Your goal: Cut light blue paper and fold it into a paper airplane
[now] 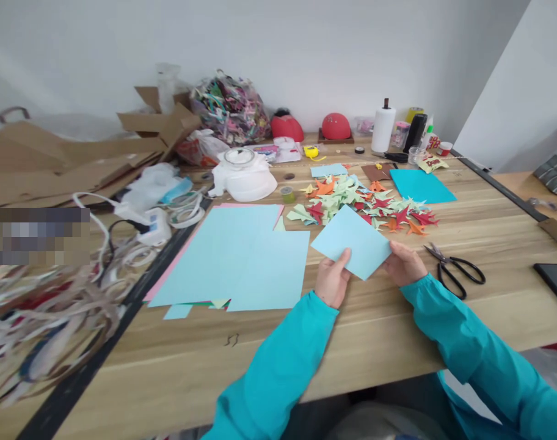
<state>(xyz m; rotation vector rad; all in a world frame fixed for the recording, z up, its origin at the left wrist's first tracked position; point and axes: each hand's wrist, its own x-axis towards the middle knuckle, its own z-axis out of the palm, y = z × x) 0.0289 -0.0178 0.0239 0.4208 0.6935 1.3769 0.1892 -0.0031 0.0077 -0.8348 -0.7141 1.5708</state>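
A light blue square of paper is held up above the table, turned so one corner points toward me. My left hand grips its lower left edge, thumb on top. At the right corner, my right hand pinches the same sheet. Just beyond lies a pile of folded paper shapes in pale green, orange and red. Black-handled scissors rest to the right of my right hand, blades partly apart. Large light blue sheets lie to the left, over pink and green ones.
A bright blue sheet lies behind the pile. A roll of tape and a white plastic bag stand further back. Tangled straps and a cardboard box fill the left. A phone sits at the right.
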